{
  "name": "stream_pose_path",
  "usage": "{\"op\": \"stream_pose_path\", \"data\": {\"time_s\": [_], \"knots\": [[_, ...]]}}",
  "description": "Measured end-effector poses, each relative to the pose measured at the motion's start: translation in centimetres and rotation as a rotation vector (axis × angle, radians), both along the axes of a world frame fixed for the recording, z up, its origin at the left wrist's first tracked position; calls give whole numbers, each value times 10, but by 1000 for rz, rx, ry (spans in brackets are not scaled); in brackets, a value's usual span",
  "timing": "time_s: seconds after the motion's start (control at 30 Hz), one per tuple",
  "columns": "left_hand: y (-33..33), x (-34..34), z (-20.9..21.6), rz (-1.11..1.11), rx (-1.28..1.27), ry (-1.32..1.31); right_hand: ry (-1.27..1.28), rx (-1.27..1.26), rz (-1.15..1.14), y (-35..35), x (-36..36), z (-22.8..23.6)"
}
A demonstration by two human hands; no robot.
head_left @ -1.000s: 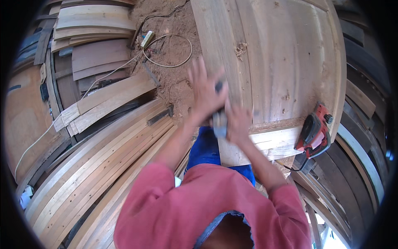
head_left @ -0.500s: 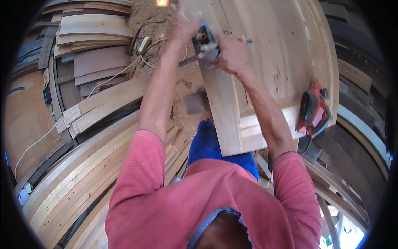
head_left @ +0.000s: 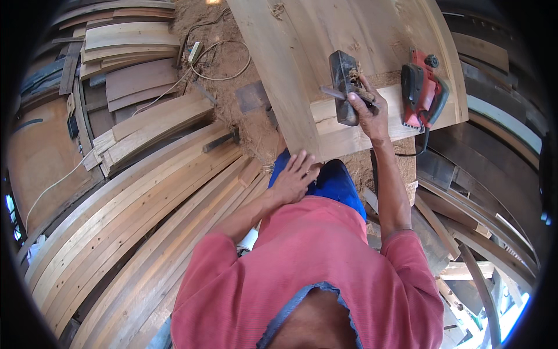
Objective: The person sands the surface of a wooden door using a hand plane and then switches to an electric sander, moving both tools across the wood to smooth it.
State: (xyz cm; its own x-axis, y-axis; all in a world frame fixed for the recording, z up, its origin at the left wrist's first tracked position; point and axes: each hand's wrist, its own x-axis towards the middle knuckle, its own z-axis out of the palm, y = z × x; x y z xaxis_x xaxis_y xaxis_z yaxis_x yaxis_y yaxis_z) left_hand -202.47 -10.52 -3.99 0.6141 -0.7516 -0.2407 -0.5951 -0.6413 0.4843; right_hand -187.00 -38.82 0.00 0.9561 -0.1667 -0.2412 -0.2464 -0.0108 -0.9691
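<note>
In my right hand (head_left: 372, 113) is a dark wooden hand plane (head_left: 344, 72), with curled shavings in its throat and a bar handle sticking out to the side. My fingers wrap round its rear end, over the near right part of a pale wooden door panel (head_left: 325, 35). My left hand (head_left: 297, 177) is spread, its fingertips on the panel's near left corner. To the right of the plane, a red and black electric planer (head_left: 425, 90) rests on the panel.
Long planks (head_left: 116, 232) lie stacked at the left. Shorter boards (head_left: 131, 38) are piled at the far left. A pale cable (head_left: 232, 75) loops over the sawdust-covered ground (head_left: 200, 29). More timber (head_left: 494, 244) lies at the right, and a dark cord (head_left: 415, 153) hangs from the electric planer.
My right hand has drawn the hand plane back toward me and to the right. My left hand has left the plane's side and come down to the panel's near corner.
</note>
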Motion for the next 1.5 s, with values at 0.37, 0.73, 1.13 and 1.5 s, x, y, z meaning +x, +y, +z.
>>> {"op": "stream_pose_path", "data": {"time_s": [0.37, 0.73, 1.13, 1.5], "knots": [[31, 113, 13, 907, -220, -77, -168, -1012, 415, 39, -99, -17], [-25, 129, 7, 31, 375, 50, 185, -418, -232, 15, -184, 20], [-3, 170, -11, 123, 190, -56, 291, -654, -341, 58, -152, 30], [-41, 57, -19, 778, 14, -59, -303, -1028, 629, 81, -197, -46]]}}
